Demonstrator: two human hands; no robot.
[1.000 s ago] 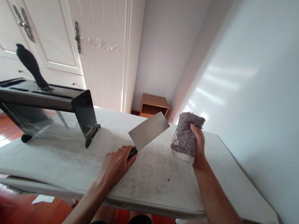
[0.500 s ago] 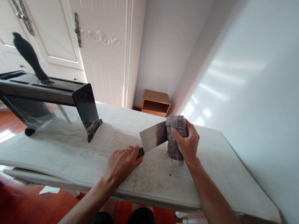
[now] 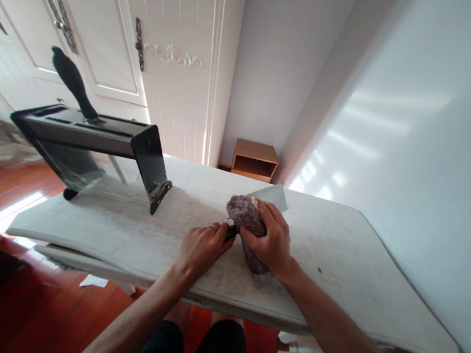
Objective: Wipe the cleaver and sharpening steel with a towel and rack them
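Observation:
My left hand (image 3: pixel 203 246) is closed round the dark handle of a cleaver (image 3: pixel 273 195), held over the white table (image 3: pixel 337 249). Only the far tip of the steel blade shows beyond my right hand (image 3: pixel 271 239). That hand is wrapped round a grey fuzzy cloth (image 3: pixel 242 211) and presses it onto the blade close to the handle. The cloth folds over the blade and hangs down to the tabletop. A ring sits on one left finger.
A black knife block (image 3: pixel 96 139) with a clear front stands on the table's left, one black knife handle (image 3: pixel 72 83) sticking up from it. White wardrobe doors (image 3: pixel 118 46) stand behind, a small wooden cabinet (image 3: pixel 256 161) in the corner, a wall on the right.
My right hand brought the cloth from beside the cleaver onto the blade, then slid it down toward the handle. The blade is now mostly covered. The camera view shifted left.

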